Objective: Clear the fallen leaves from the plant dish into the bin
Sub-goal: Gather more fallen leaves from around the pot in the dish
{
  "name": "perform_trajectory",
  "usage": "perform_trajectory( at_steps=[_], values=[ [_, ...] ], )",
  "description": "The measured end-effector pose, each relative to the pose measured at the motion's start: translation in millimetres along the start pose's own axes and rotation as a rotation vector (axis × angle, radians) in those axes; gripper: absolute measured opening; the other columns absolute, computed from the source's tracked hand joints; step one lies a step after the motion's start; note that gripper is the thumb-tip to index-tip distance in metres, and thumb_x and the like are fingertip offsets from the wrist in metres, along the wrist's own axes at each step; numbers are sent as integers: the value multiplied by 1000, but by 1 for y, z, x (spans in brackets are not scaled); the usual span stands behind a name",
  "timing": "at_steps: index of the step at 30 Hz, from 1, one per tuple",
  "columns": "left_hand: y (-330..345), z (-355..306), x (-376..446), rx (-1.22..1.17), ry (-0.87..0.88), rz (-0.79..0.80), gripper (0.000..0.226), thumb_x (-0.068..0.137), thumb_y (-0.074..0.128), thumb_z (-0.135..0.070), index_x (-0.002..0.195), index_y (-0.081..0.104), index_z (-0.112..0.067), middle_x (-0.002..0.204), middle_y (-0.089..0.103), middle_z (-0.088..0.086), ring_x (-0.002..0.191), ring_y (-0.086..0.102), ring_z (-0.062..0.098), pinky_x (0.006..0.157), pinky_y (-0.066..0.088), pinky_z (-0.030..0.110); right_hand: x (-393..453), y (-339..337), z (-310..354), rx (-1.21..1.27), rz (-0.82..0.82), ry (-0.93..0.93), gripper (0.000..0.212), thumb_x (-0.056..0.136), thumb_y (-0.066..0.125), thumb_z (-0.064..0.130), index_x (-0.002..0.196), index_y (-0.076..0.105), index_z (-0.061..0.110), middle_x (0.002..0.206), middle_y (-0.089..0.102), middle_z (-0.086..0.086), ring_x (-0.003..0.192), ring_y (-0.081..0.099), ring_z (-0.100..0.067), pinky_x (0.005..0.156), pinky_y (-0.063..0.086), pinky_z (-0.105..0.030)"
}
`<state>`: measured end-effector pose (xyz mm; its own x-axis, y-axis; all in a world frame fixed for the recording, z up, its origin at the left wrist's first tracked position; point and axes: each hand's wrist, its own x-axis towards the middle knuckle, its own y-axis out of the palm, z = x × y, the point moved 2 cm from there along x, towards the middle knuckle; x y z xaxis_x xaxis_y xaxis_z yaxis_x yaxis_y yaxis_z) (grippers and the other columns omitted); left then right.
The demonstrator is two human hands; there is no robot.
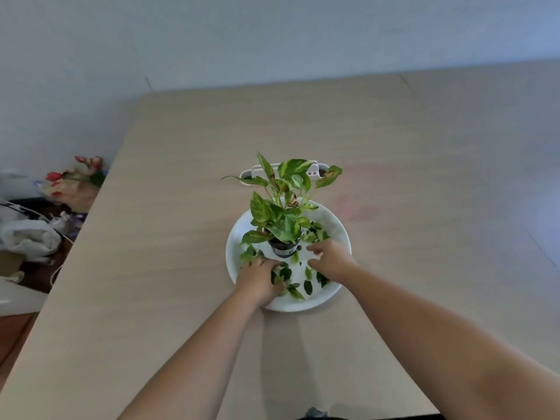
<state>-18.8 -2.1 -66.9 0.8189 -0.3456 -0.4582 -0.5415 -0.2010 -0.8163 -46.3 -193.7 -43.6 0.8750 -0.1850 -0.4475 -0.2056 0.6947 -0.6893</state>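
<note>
Right now your left hand (257, 278) curls over a clump of loose dark green fallen leaves (283, 272) in the round white plant dish (336, 221) at centre frame; it seems to be gathering them, though the grip is half hidden. Your right hand (328, 259) hovers beside the small black pot (283, 248), fingers spread and empty. The leaves look light, limp and easily torn, so pinch them in bunches. Roughly a dozen remain, one dish, one white bin (313, 171) just behind the plant.

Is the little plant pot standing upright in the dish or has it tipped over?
Upright: the pot stands on its base in the white dish.
</note>
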Motion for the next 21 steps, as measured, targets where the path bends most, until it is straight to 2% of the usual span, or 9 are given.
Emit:
perform_trajectory(
  at_steps=[4,7,10,13,17,20,21],
  values=[
    [5,3,4,34,14,-12,78,72,68,-59,141,42,-34,148,35,3,137,30,33,113,32,44,22,14,7,6,9,54,62,81,71,31,139,51,22,129,56,-5,115,56,-20,88,47,-27],
    [9,3,9,18,13,-62,76,68,69,-63,136,48,-36,143,37,4,132,33,35,113,31,43,34,26,13,-51,15,48,63,77,73,37,134,53,23,125,56,-7,111,55,-20,83,48,-28],
    [6,-3,11,49,27,-85,67,71,70,-59,131,52,-38,138,36,4,128,33,35,112,32,42,42,33,16,-77,-41,46,46,78,72,38,119,62,21,117,63,-6,108,56,-22,86,49,-32],
    [9,0,10,11,47,-98,49,76,71,-49,122,59,-39,132,40,4,123,36,34,107,36,40,43,37,16,-44,-109,64,32,80,66,30,110,64,21,114,62,-5,93,60,-25,77,50,-33],
    [9,4,10,-8,88,-90,32,80,69,-40,112,67,-35,133,42,5,123,37,35,104,38,41,38,35,14,-21,-140,63,8,86,59,21,85,64,14,106,62,-10,89,61,-31,73,51,-35],
    [7,6,9,-49,110,-68,24,84,66,-27,108,71,-27,124,49,5,117,47,30,95,44,34,31,31,10,-24,-110,75,25,87,59,19,63,55,16,82,60,-5,78,58,-26,64,45,-29],
    [7,7,8,-61,113,-55,24,84,65,-24,107,71,-26,120,51,4,114,50,28,92,45,32,29,30,8,-28,-88,77,26,86,60,18,60,58,17,76,61,-2,76,59,-25,63,46,-29]
  ],
)
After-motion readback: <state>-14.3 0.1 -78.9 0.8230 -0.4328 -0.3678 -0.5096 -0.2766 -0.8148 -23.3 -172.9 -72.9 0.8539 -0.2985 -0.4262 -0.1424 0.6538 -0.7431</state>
